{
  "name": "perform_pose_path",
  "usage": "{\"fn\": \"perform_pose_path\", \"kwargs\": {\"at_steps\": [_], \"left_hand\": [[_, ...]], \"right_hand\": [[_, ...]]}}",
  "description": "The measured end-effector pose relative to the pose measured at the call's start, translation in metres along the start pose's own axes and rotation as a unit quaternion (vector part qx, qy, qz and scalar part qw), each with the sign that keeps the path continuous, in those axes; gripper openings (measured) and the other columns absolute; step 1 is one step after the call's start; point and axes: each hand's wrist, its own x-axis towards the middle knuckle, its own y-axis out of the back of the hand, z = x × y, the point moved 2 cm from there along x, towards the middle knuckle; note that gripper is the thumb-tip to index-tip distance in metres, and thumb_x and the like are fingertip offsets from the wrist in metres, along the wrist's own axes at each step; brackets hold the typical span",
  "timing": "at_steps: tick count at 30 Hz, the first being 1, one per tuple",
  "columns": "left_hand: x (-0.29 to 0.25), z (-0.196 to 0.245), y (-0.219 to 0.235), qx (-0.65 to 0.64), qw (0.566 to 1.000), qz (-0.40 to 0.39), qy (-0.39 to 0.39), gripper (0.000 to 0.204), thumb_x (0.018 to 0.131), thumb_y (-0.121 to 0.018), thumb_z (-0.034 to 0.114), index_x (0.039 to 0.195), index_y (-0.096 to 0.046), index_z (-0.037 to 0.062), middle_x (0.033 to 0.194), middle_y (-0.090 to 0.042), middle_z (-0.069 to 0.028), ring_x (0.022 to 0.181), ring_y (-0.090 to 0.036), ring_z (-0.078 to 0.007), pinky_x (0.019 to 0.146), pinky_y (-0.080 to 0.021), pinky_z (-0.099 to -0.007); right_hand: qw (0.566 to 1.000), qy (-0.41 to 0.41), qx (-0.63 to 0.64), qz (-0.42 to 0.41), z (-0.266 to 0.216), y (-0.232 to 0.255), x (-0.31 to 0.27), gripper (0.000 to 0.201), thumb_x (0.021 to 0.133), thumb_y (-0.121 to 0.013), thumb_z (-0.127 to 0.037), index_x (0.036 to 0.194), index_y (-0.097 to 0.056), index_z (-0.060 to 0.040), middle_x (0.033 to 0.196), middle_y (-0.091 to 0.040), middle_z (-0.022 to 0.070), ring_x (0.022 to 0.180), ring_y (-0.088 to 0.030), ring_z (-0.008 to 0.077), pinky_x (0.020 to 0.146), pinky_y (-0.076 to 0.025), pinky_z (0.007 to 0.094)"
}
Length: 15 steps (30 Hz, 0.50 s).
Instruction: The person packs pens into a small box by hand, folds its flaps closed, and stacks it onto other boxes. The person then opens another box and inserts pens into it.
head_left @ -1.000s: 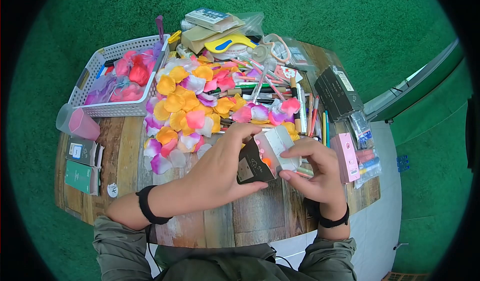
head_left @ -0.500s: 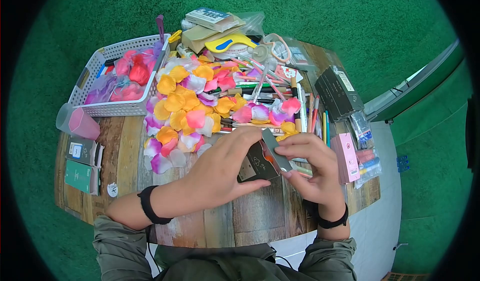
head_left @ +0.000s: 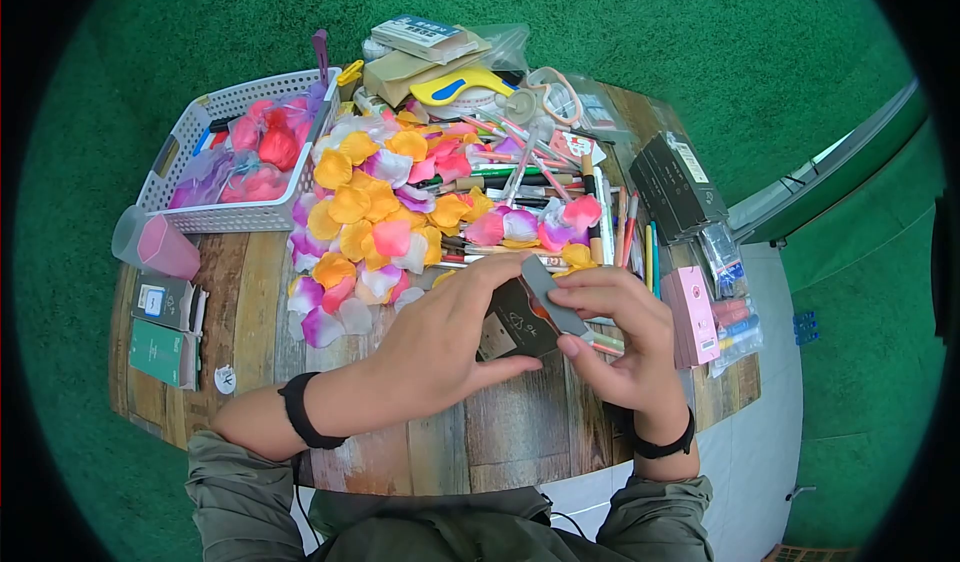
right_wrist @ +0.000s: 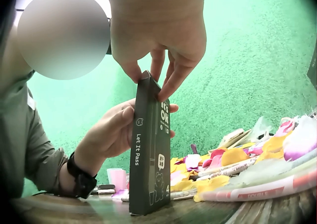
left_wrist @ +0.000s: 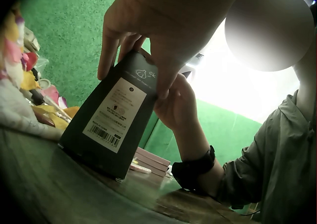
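A dark grey cardboard box (head_left: 518, 324) stands upright at the table's front middle; a barcode label (left_wrist: 115, 115) covers part of one broad face. My left hand (head_left: 440, 324) grips the box by its sides, thumb on the labelled face. At the top end, my right hand (head_left: 628, 334) pinches the grey end flap (head_left: 553, 297), fingers on one side and thumb on the other. A sliver of orange shows in the gap under the flap. "Let It Pass" runs down the narrow side (right_wrist: 138, 149) in the right wrist view.
Fabric petals (head_left: 370, 212) and pens (head_left: 520, 177) heap up behind the hands. A white basket (head_left: 220, 220) holds bagged petals at back left. Pink cup (head_left: 168, 249) and small boxes (head_left: 165, 354) lie left; black boxes (head_left: 675, 197) and a pink box (head_left: 691, 312) stand right.
The box's end flap, earlier tilted open with its white inside and pink and orange contents showing, has folded down over the opening under my right fingers. My left hand has stayed on the box.
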Motion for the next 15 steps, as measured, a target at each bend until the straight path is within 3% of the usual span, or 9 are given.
{"fn": "perform_pose_path", "kwargs": {"at_steps": [5, 10, 15], "left_hand": [[0.002, -0.002, 0.002, -0.03, 0.999, 0.021, 0.013, 0.066, 0.074, -0.083, 0.026, 0.123, -0.045, 0.0026, 0.124, -0.057, -0.0147, 0.106, -0.061, -0.0329, 0.086, -0.052, -0.0386], [0.006, -0.005, 0.008, -0.067, 0.996, 0.048, 0.041, 0.039, 0.079, -0.079, 0.015, 0.108, -0.056, 0.0051, 0.109, -0.064, -0.0113, 0.09, -0.067, -0.0246, 0.067, -0.056, -0.0308], [0.008, -0.002, 0.012, -0.118, 0.99, 0.055, 0.06, 0.029, 0.079, -0.077, 0.006, 0.102, -0.059, 0.004, 0.106, -0.065, -0.0088, 0.09, -0.067, -0.0183, 0.063, -0.057, -0.0267]], "right_hand": [[1.0, -0.002, -0.007, 0.003, 0.001, 0.001, 0.0, 0.031, 0.078, -0.068, 0.001, 0.109, -0.069, -0.0007, 0.111, -0.067, 0.0166, 0.096, -0.068, 0.0249, 0.076, -0.056, 0.0312], [1.0, -0.026, -0.016, -0.004, 0.002, 0.0, 0.0, 0.032, 0.079, -0.063, 0.005, 0.11, -0.069, 0.0001, 0.109, -0.069, 0.0172, 0.101, -0.068, 0.0289, 0.086, -0.054, 0.0351], [1.0, -0.016, -0.021, 0.002, 0.004, 0.0, 0.0, 0.033, 0.08, -0.062, 0.006, 0.112, -0.068, 0.0002, 0.111, -0.069, 0.0176, 0.103, -0.067, 0.0297, 0.088, -0.053, 0.0358]]}}
